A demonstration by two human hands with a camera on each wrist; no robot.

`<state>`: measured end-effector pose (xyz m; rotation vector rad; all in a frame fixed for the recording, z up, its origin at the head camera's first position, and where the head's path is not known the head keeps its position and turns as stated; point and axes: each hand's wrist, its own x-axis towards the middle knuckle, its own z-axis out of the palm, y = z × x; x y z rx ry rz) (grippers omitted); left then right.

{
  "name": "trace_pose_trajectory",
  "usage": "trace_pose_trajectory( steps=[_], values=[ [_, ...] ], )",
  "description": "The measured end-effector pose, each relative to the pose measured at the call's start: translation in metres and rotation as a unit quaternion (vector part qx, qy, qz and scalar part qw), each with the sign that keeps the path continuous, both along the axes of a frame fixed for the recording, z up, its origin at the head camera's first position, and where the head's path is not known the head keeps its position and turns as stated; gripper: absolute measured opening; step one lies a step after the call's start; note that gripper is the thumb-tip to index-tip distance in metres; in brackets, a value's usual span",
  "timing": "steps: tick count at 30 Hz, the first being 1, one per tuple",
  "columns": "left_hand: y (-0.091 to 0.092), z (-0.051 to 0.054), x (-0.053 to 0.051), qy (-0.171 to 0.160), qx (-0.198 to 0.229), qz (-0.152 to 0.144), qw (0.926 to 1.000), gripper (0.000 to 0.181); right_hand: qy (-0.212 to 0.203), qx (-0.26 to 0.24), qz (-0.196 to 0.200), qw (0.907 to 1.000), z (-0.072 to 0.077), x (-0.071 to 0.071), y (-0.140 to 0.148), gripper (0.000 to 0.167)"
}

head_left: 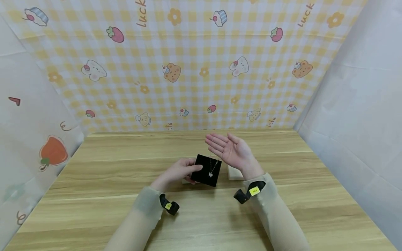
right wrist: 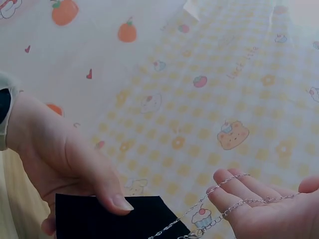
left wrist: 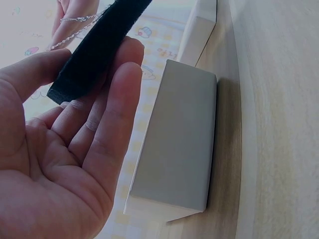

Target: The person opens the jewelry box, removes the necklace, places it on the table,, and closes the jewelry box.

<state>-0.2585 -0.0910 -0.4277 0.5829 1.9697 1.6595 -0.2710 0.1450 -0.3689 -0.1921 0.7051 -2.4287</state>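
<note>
My left hand [head_left: 179, 170] pinches a square black jewelry pad [head_left: 202, 177] between thumb and fingers, tilted above the table. In the left wrist view the pad [left wrist: 92, 59] shows edge-on as a thick, dark slab. My right hand [head_left: 237, 153] is raised to its right, palm up with fingers extended. A thin silver necklace chain [right wrist: 238, 205] lies across those fingers and runs down to the pad. Its butterfly-shaped pendant [head_left: 210, 174] hangs against the pad's black face. Near the chain's lower end, a small clasp [right wrist: 199, 232] shows in the right wrist view.
A pale box [left wrist: 174, 139] stands on the wooden table below my left hand, mostly covered in the head view. Another whitish box [head_left: 235, 173] sits under my right hand. Behind the table [head_left: 125, 209] hangs a yellow checked cloth [head_left: 191, 42], with white cloth at both sides.
</note>
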Motion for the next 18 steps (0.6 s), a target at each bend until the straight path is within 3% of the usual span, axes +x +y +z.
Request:
trace_pose_trajectory(
  steps=[7, 18],
  values=[
    [-0.0032, 0.0036, -0.0003, 0.004, 0.001, 0.008, 1.0000, 0.033, 0.001, -0.009, 0.000, 1.0000, 0.0074, 0.0011, -0.0047, 0.060],
    [-0.0043, 0.0000, -0.0029, 0.004, 0.010, 0.003, 0.9999, 0.033, 0.004, -0.010, -0.008, 0.9999, 0.0083, 0.0014, -0.0017, 0.062]
  ],
)
